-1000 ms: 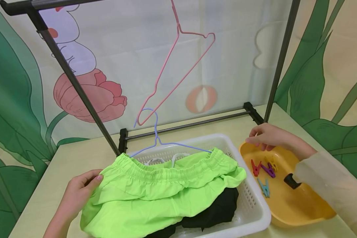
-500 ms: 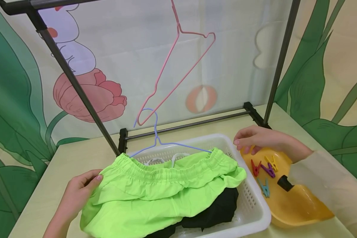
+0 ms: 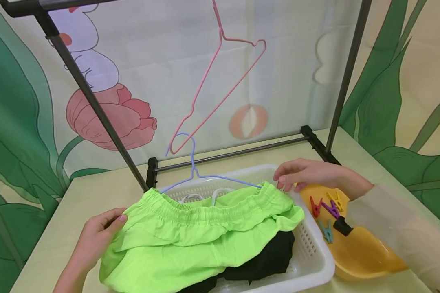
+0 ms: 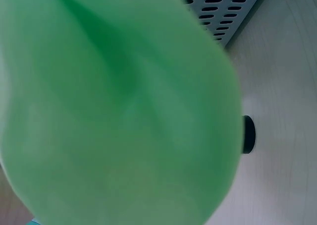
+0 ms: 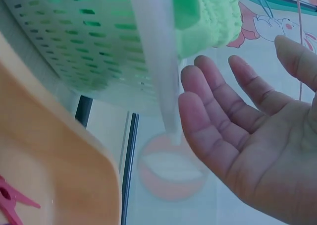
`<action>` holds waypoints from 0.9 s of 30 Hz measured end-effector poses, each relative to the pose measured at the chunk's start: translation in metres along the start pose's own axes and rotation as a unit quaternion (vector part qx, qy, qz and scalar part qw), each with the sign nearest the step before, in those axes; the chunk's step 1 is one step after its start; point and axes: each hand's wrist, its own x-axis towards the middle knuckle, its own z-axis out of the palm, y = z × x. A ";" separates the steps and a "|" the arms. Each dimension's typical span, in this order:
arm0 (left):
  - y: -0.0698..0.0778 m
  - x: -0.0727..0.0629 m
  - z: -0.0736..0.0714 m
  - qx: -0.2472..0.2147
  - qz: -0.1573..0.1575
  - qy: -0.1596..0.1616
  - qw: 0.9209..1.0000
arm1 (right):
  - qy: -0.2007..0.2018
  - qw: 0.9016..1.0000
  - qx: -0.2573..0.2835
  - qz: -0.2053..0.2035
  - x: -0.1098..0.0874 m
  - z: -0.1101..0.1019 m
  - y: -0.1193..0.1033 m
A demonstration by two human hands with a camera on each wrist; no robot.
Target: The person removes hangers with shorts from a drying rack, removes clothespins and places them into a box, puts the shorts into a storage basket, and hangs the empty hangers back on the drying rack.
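Note:
Neon green shorts (image 3: 205,232) with an elastic waistband and a white drawstring lie over the white basket (image 3: 324,264). A blue hanger (image 3: 192,173) sits within the waistband, its hook standing up. My left hand (image 3: 97,234) pinches the left edge of the shorts between thumb and fingers; their green cloth (image 4: 124,111) fills most of the left wrist view and hides that hand. Just above the waistband's right end hovers my right hand (image 3: 313,176). Its fingers are relaxed and spread in the right wrist view, holding nothing, close to the basket's rim (image 5: 158,56).
A yellow tub (image 3: 370,252) on the right holds several clothespins (image 3: 330,209). Black cloth (image 3: 267,256) lies under the shorts in the basket. Behind stands a black rack (image 3: 234,154), with a pink hanger (image 3: 205,77) hanging in front of the backdrop.
My right hand has moved left from over the yellow tub to the right end of the waistband. The left hand and the shorts have stayed in place.

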 end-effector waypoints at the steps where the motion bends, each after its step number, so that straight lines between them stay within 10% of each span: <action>1: 0.000 0.000 0.000 0.000 0.000 0.000 1.000 | -0.002 1.000 0.000 -0.002 0.001 0.001 0.000; 27: 0.000 -0.001 -0.002 -0.021 -0.005 -0.008 1.000 | -0.017 0.999 0.021 -0.024 0.016 0.019 -0.003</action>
